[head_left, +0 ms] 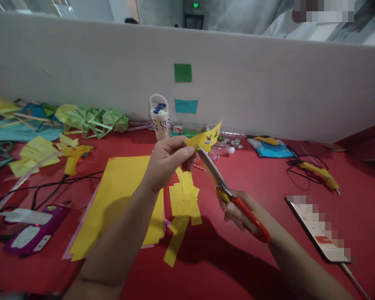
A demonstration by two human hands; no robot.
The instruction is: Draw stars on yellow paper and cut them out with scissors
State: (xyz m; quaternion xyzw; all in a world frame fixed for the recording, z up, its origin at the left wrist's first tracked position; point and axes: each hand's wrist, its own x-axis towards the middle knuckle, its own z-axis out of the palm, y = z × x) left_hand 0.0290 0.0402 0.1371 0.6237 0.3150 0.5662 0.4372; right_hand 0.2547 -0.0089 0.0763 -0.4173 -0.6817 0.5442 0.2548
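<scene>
My left hand (171, 160) pinches a small piece of yellow paper (208, 139) with cut-out holes, held above the table. In my right hand (237, 208) is a pair of scissors (221, 183) with red handles, its blade tips against the lower edge of that paper. Below my hands lie several loose yellow paper strips (184, 200). A stack of yellow sheets (121, 183) rests under my left forearm, with pink paper showing at its edge.
Glue guns lie at left (73, 158) and right (321, 175), both with black cables. A purple power strip (37, 229) sits at lower left, a tablet (318, 229) at lower right. Along the partition (112, 62) stand a white cup (160, 121), plastic bottles (190, 129) and folded green paper shapes (93, 118).
</scene>
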